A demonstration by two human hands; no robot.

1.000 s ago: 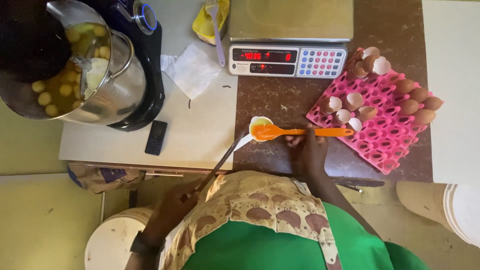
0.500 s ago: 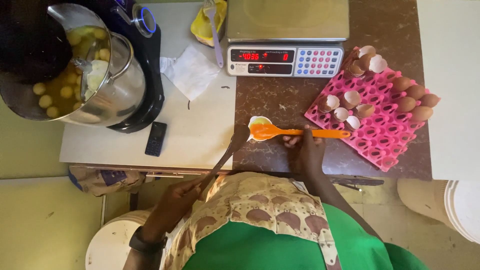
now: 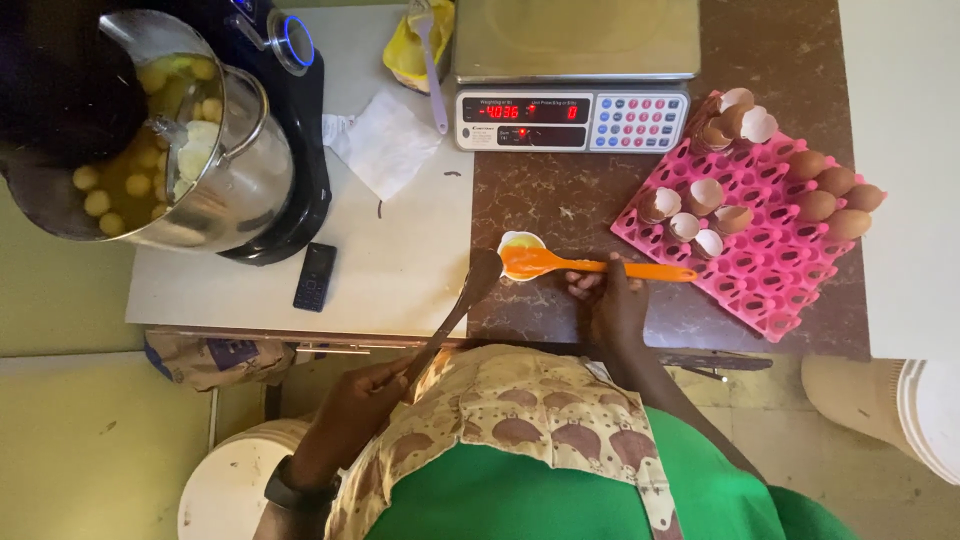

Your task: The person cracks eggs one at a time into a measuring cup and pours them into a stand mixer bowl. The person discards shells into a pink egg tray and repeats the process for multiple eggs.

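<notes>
Seen from above, at the worktop's near edge, the left hand (image 3: 365,395) is closed around a metal spoon (image 3: 478,275) angled toward a half eggshell holding yolk (image 3: 520,243). The right hand (image 3: 612,305) pinches an orange spatula (image 3: 590,266) laid across that shell, bracing it. Farther right, a pink egg tray (image 3: 770,270) holds whole eggs and empty shells. At the far edge sit a scale (image 3: 575,120) and a mixer bowl (image 3: 180,150) of yolks.
</notes>
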